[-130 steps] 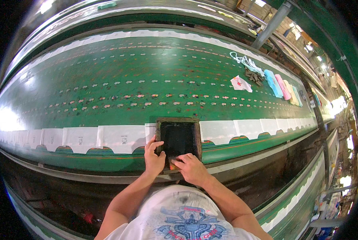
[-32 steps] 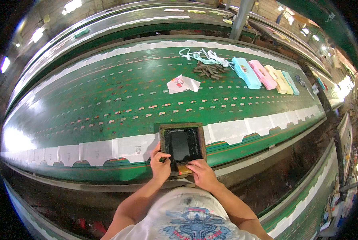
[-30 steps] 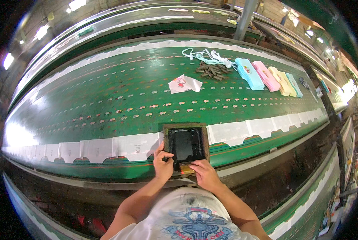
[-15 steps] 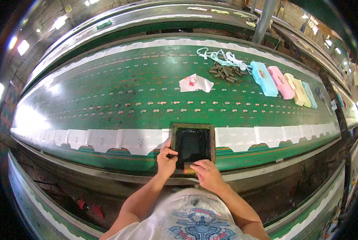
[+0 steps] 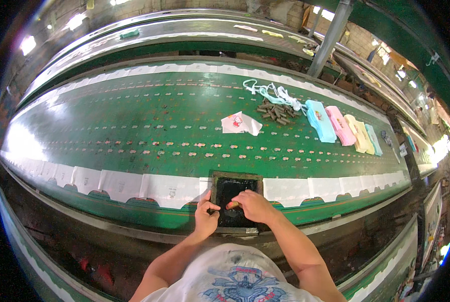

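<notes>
A small screen-printing frame [image 5: 237,175] with a dark inside lies at the near edge of the green table, over the row of white pieces. My left hand [image 5: 206,217] grips its left side, fingers curled at the rim. Inside the frame, my right hand [image 5: 253,206] is closed around a small squeegee [image 5: 232,205] with an orange-yellow handle. The squeegee's blade is hidden against the dark ink. White cut pieces [image 5: 119,184] with scalloped edges lie in a row to the left, some bearing a small printed figure. More white pieces [image 5: 323,189] continue on the right.
Farther back on the green table [image 5: 134,113] lie a scrap with a red print [image 5: 240,124], a heap of dark short sticks [image 5: 277,111] and tangled pale straps [image 5: 272,91]. Folded blue [image 5: 320,122], pink [image 5: 339,126] and yellow [image 5: 359,133] stacks stand right. A metal post [image 5: 330,40] rises behind.
My right hand has pushed the squeegee from the frame's near edge up to about its middle. My left hand keeps its hold on the left side. The whole view has tilted slightly.
</notes>
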A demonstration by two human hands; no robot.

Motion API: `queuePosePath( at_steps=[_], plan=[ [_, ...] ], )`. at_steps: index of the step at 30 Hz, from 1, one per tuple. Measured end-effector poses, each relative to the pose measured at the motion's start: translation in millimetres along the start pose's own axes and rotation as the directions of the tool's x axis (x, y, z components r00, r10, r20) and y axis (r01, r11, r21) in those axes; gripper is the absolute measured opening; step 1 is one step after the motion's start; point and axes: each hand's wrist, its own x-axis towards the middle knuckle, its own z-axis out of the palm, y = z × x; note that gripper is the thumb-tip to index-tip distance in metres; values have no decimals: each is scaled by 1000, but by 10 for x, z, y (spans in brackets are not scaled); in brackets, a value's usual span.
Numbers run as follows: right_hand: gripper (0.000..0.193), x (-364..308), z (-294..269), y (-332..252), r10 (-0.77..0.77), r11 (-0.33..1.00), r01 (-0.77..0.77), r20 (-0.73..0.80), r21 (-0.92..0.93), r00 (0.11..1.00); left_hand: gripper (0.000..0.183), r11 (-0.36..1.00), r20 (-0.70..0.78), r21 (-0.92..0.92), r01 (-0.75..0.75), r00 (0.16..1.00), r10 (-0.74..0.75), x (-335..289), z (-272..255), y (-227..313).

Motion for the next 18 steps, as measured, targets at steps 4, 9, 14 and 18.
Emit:
queuePosePath(
  at_steps=[4, 9, 14, 18],
  plan=[
    [37, 375, 181, 301, 38, 997, -51, -219, -54, 975, 23, 993, 2, -78, 91, 996, -91, 20, -40, 47],
    [49, 348, 314, 210, 101, 986, -130, -246, -108, 964, 32, 964, 84, -210, 166, 985, -151, 78, -138, -8],
    [54, -60, 400, -190, 71, 983, -102, -202, -152, 977, 42, 981, 45, -159, 113, 993, -107, 56, -96, -10],
    [55, -363, 477, -466, 75, 984, -105, -200, -144, 977, 44, 991, 32, -97, 90, 996, -88, 43, -83, 80]
  ],
)
